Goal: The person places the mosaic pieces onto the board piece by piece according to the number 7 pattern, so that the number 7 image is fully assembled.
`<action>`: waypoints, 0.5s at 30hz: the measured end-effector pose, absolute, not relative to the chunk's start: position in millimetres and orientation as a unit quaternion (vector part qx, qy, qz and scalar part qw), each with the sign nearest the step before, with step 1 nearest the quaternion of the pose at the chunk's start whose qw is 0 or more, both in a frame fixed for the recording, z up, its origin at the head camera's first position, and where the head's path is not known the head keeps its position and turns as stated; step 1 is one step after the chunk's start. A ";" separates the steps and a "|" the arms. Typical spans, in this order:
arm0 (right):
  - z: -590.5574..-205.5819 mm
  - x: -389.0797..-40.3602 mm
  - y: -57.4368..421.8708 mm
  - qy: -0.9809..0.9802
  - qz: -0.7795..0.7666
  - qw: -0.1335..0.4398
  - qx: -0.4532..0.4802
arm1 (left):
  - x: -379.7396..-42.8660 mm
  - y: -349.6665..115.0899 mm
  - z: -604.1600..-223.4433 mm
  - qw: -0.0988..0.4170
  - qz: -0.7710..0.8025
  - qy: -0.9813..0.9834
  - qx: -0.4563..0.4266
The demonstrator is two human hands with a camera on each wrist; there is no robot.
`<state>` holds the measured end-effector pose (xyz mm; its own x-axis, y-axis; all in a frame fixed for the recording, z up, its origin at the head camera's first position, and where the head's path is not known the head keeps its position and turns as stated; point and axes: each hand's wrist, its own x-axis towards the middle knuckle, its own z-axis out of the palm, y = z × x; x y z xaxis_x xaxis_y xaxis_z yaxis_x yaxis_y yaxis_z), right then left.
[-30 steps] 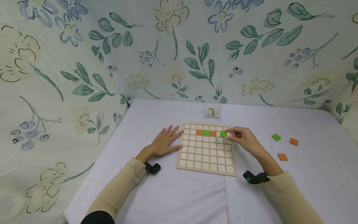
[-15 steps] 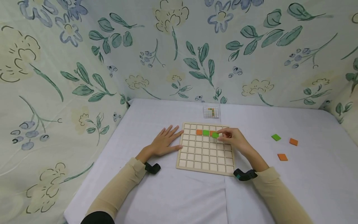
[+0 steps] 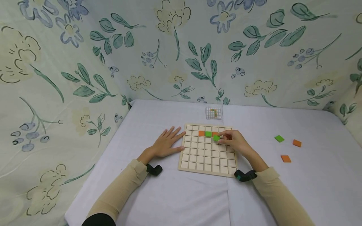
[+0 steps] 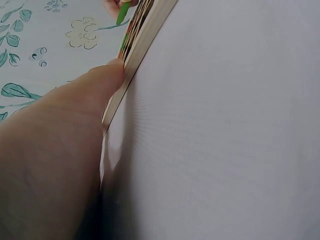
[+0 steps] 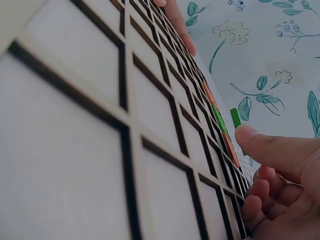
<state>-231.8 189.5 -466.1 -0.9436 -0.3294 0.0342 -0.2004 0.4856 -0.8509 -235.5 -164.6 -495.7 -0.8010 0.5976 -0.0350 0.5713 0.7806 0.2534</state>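
Plainly, right hand (image 3: 234, 140) pinches green tile (image 3: 216, 138) — left hand (image 3: 166, 144) touches board (image 3: 208, 160).

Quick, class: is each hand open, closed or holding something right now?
Left hand: open, touching the grid board.
Right hand: holding a green tile.

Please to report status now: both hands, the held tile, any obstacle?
Left hand spread at left edge of board. Right hand pinching green tile, raised over board. No obstruction seen.
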 end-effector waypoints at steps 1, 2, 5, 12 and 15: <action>-466.5 -232.1 189.2 0.860 -0.482 0.067 -0.155 | -235.3 -164.6 -495.6 0.057 0.116 0.942 0.311; -466.9 -232.3 188.9 0.860 -0.481 0.067 -0.155 | -235.1 -164.6 -495.5 0.057 0.115 0.942 0.311; -467.5 -232.5 188.0 0.863 -0.476 0.070 -0.153 | -234.7 -164.8 -495.5 0.057 0.114 0.941 0.312; -470.9 -233.5 186.4 0.868 -0.469 0.076 -0.144 | -234.6 -164.4 -495.4 0.058 0.116 0.941 0.311; -472.1 -234.2 185.3 0.870 -0.466 0.074 -0.143 | -234.8 -164.1 -494.9 0.056 0.117 0.941 0.311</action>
<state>-234.2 185.3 -472.1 -0.9483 -0.3172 0.0049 -0.1801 0.5255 -0.8315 -234.8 -164.1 -494.9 -0.7999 0.5992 -0.0332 0.5727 0.7788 0.2557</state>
